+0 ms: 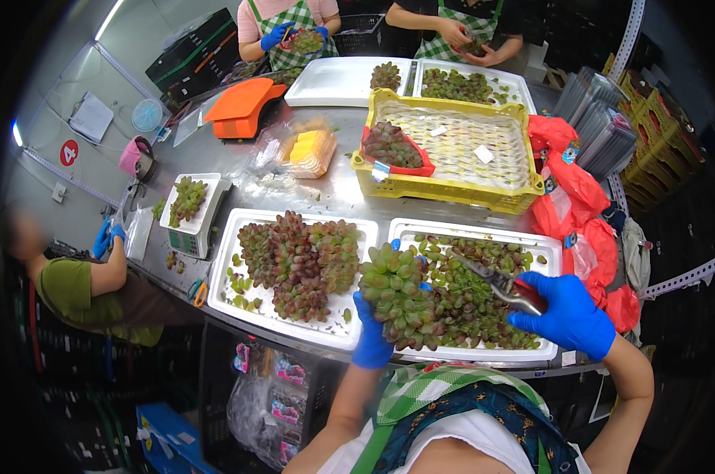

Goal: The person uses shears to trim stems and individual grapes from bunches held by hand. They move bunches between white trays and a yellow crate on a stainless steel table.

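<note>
My left hand (371, 338), in a blue glove, is closed around a bunch of green-and-reddish grapes (399, 302) and holds it up. My gloved right hand (575, 316) grips a pair of pruning shears (509, 289), with the blades pointing left toward the bunch. Whether the blades touch a stem cannot be made out. Both hands are over a white tray (552, 251) that contains many loose grapes (484, 304). On the left, another white tray (363, 254) carries several dark red bunches (294, 265) and some loose green grapes.
Beyond the trays stands a yellow crate (444, 193) with one bagged bunch. A scale (193, 229) with grapes, orange-handled scissors (199, 292) and an orange scale (243, 109) lie leftward. Red bags (575, 197) hang at right. Three co-workers stand around the table.
</note>
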`<action>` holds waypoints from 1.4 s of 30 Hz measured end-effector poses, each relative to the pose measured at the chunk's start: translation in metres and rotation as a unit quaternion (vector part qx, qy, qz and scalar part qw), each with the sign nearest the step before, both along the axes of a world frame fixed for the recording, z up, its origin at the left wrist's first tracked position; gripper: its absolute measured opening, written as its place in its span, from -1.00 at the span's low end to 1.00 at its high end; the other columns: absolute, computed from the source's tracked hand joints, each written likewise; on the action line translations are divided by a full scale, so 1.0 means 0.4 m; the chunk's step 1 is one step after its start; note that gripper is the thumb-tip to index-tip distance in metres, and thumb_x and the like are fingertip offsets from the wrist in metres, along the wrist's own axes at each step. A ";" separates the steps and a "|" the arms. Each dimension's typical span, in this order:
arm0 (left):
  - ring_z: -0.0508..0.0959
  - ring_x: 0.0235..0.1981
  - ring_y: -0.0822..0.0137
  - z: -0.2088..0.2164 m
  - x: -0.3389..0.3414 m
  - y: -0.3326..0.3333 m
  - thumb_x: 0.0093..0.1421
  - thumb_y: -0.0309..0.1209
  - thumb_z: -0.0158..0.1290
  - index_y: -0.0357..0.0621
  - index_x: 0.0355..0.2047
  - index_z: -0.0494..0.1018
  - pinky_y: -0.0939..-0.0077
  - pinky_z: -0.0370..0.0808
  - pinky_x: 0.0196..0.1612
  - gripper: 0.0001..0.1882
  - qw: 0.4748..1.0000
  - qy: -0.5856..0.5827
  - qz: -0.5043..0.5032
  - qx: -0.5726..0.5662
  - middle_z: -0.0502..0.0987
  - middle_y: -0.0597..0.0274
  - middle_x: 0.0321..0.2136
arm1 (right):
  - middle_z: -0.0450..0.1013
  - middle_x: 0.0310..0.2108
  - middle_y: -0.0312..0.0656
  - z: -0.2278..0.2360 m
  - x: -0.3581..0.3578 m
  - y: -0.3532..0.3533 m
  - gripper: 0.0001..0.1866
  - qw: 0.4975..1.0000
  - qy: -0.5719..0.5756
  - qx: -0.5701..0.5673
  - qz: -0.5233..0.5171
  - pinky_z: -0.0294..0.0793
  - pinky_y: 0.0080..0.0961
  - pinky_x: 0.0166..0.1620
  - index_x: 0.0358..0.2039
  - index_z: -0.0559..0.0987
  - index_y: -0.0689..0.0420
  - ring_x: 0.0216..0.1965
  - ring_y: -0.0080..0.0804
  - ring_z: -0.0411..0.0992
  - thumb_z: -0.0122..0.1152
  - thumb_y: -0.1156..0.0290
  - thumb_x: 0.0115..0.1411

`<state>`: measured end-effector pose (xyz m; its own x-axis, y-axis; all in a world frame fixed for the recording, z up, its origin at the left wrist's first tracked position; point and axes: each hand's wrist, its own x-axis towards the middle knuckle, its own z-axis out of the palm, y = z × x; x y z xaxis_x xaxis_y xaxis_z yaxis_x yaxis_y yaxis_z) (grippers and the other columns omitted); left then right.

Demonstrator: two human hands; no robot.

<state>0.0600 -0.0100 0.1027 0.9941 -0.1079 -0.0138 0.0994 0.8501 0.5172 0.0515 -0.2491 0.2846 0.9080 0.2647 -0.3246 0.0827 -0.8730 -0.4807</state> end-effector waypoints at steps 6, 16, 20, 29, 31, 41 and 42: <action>0.17 0.14 0.18 0.044 -0.009 -0.008 0.00 0.26 -0.19 -0.20 0.21 -0.14 0.29 0.21 0.13 -0.03 0.990 -0.046 0.013 0.130 0.11 0.08 0.13 | 0.42 -0.56 0.06 0.015 -0.003 0.037 -0.42 0.992 0.066 0.036 0.096 0.40 -0.23 -0.40 -0.23 0.46 0.15 -0.50 0.03 0.41 0.10 -0.12 -0.04; 0.20 0.12 0.20 0.036 0.000 -0.004 0.05 0.18 -0.18 -0.22 0.19 -0.08 0.29 0.18 0.15 -0.11 0.945 -0.092 0.083 0.302 0.16 0.07 0.10 | 0.41 -0.58 0.09 0.038 0.023 0.059 -0.44 0.983 0.039 -0.063 0.170 0.38 -0.17 -0.42 -0.33 0.45 0.19 -0.51 0.06 0.40 0.07 -0.12 -0.04; 0.23 0.10 0.21 0.022 0.000 -0.003 0.07 0.11 -0.15 -0.24 0.18 -0.05 0.30 0.18 0.15 -0.16 0.941 -0.117 0.110 0.299 0.20 0.07 0.07 | 0.42 -0.58 0.07 0.046 0.023 0.069 -0.46 0.982 0.027 -0.080 0.170 0.38 -0.17 -0.44 -0.37 0.44 0.22 -0.52 0.04 0.41 0.08 -0.09 -0.04; 0.35 -0.01 0.33 -0.006 0.021 -0.005 0.03 0.03 0.00 -0.30 0.15 0.03 0.39 0.31 0.03 -0.17 0.959 -0.128 0.138 0.213 0.24 0.11 0.05 | 0.39 -0.66 0.00 0.037 0.040 0.069 -0.53 0.974 -0.031 -0.102 0.200 0.36 -0.18 -0.50 -0.42 0.44 0.18 -0.58 -0.03 0.40 0.14 -0.03 -0.07; 0.34 0.00 0.31 0.004 0.016 -0.007 0.04 0.06 -0.03 -0.30 0.15 0.02 0.37 0.31 0.03 -0.16 0.960 -0.076 0.133 0.233 0.23 0.10 0.06 | 0.39 -0.65 0.00 0.035 0.044 0.070 -0.54 0.976 -0.029 -0.101 0.193 0.36 -0.19 -0.50 -0.43 0.44 0.18 -0.58 -0.04 0.40 0.15 -0.01 -0.07; 0.30 0.04 0.15 0.021 -0.021 -0.019 0.05 0.22 -0.23 -0.08 0.19 -0.04 0.23 0.27 0.08 -0.16 0.995 -0.038 0.053 0.070 0.17 0.05 0.10 | 0.41 -0.59 0.01 0.073 0.038 0.049 -0.52 0.992 -0.035 -0.058 0.109 0.38 -0.20 -0.44 -0.28 0.43 0.18 -0.51 -0.01 0.41 0.17 0.04 -0.06; 0.29 0.05 0.14 0.018 -0.018 -0.016 0.08 0.19 -0.26 -0.07 0.19 -0.04 0.21 0.27 0.08 -0.19 0.998 -0.052 0.027 0.017 0.16 0.05 0.11 | 0.42 -0.59 0.01 0.073 0.038 0.049 -0.51 0.992 -0.030 -0.060 0.108 0.38 -0.20 -0.44 -0.26 0.43 0.18 -0.51 0.00 0.41 0.17 0.03 -0.06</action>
